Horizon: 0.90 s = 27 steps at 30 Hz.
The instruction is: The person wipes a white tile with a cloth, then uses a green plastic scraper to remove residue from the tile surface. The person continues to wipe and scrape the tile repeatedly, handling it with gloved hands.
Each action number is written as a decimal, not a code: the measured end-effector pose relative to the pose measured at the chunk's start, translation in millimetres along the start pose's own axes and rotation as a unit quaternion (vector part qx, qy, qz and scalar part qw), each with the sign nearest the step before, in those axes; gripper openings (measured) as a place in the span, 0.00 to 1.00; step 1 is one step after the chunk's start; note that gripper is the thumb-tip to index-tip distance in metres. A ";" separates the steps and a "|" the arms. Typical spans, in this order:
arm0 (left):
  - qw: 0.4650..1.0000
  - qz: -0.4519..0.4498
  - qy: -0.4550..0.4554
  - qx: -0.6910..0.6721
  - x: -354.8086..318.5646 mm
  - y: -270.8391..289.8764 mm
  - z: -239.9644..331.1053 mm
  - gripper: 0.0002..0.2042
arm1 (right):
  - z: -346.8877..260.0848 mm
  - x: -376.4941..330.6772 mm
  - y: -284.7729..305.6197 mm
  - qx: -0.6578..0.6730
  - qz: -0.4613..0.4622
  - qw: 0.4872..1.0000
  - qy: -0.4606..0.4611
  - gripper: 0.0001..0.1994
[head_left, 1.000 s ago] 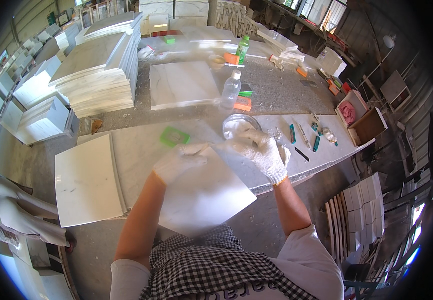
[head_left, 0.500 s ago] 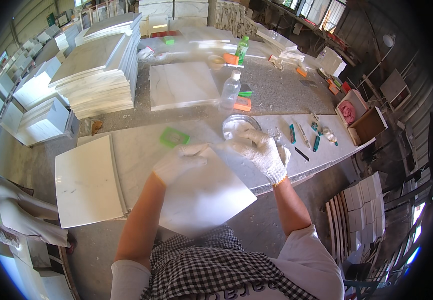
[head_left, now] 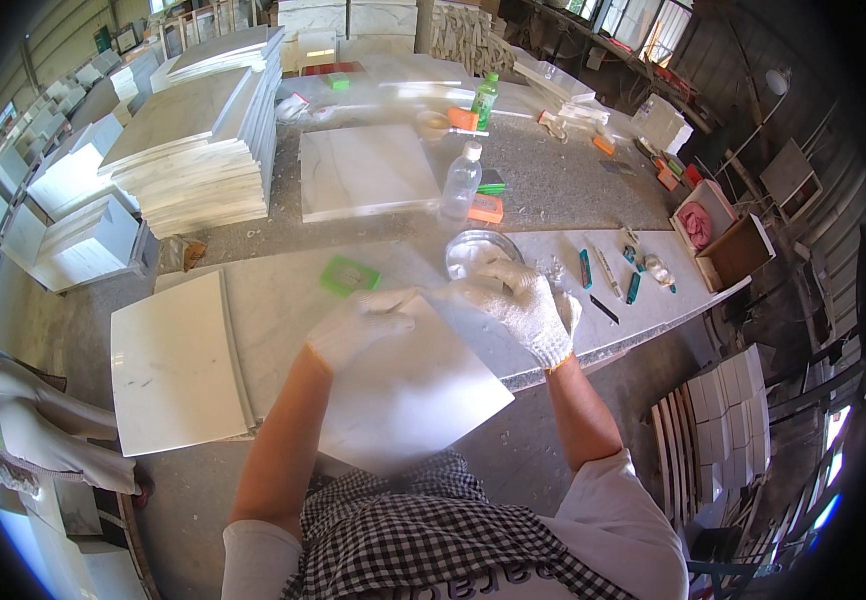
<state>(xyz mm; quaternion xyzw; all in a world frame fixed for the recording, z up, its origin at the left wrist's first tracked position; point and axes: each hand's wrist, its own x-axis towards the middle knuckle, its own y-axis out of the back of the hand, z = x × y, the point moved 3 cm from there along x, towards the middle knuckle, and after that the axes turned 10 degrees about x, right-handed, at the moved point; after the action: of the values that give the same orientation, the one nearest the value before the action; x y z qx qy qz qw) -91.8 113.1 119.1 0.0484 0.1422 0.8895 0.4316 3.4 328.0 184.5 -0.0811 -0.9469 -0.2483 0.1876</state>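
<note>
A glossy white marble tile [head_left: 408, 385] lies slanted in front of me, its near corner reaching past the table edge toward my apron. My left hand [head_left: 363, 325], in a white knit glove, grips the tile at its far left edge, fingers pointing right. To the right, my right hand [head_left: 521, 308], gloved too, is closed with bent fingers over the tile's far corner; whatever it pinches is hidden. Just beyond that hand sits a round metal bowl [head_left: 481, 243] with white stuff in it. A green box-like piece [head_left: 350, 275] lies beyond my left hand.
Another white tile [head_left: 178, 365] lies at left. A clear bottle [head_left: 461, 180], an orange block [head_left: 486, 208] and a flat marble slab [head_left: 368, 170] are farther back. Teal tubes [head_left: 585, 268] and a black blade-like tool [head_left: 604, 309] lie right. Tall tile stacks [head_left: 203, 150] stand far left.
</note>
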 end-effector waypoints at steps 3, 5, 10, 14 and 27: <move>1.000 -0.004 -0.009 0.020 0.0 0.3 1.4 0.21 | -0.9 -0.4 0.1 0.001 -0.002 1.000 -0.019 0.15; 1.000 -0.001 -0.010 0.026 0.1 0.1 1.9 0.20 | -1.1 -0.2 -0.1 0.000 -0.002 1.000 -0.016 0.14; 1.000 -0.001 0.001 0.016 -0.2 0.4 2.2 0.20 | 0.2 1.9 -0.7 -0.009 -0.005 1.000 0.000 0.14; 1.000 -0.002 0.007 0.015 -0.7 0.6 3.0 0.20 | 0.9 1.5 -0.4 -0.006 -0.012 1.000 -0.022 0.14; 1.000 0.011 0.013 0.005 -2.2 0.2 7.3 0.27 | 0.2 -1.8 8.9 0.030 0.030 0.999 -0.035 0.13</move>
<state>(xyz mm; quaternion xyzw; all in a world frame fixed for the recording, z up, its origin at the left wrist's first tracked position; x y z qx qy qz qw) -89.1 112.7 126.2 0.0410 0.1516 0.8939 0.4198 7.2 335.6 187.6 -0.1119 -0.9570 -0.2113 0.1643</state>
